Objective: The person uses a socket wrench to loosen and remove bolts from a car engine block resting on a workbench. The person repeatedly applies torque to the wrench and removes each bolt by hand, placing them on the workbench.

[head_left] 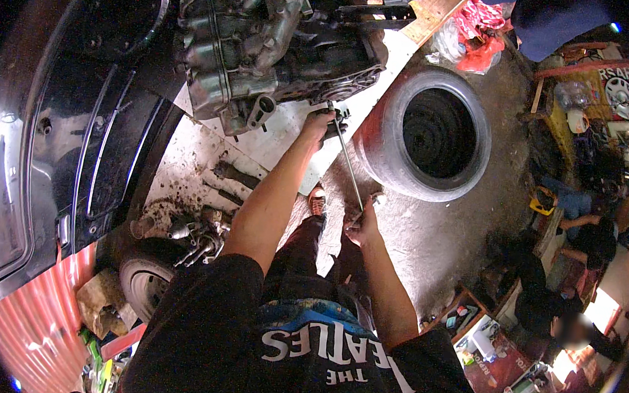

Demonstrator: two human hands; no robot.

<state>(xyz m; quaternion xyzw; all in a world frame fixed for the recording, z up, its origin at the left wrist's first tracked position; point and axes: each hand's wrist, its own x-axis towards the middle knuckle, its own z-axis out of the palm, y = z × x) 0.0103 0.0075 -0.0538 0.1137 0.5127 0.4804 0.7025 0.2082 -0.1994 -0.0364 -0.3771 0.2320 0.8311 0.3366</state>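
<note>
A long, thin metal bar slants between my two hands, in front of the engine block. My left hand is closed round its upper end, close beside the lower right corner of the greasy engine. Dark fittings show at that end, too small to name. Lower down and nearer my body, my right hand grips the other end. A small pale spot shows by the right thumb; I cannot make out what it is. The engine rests on a white board.
Right of the bar stands a stack of tyres, with red and white plastic bags behind. A dark vehicle panel fills the left. Metal parts and a wheel lie lower left. Another person is at the far right.
</note>
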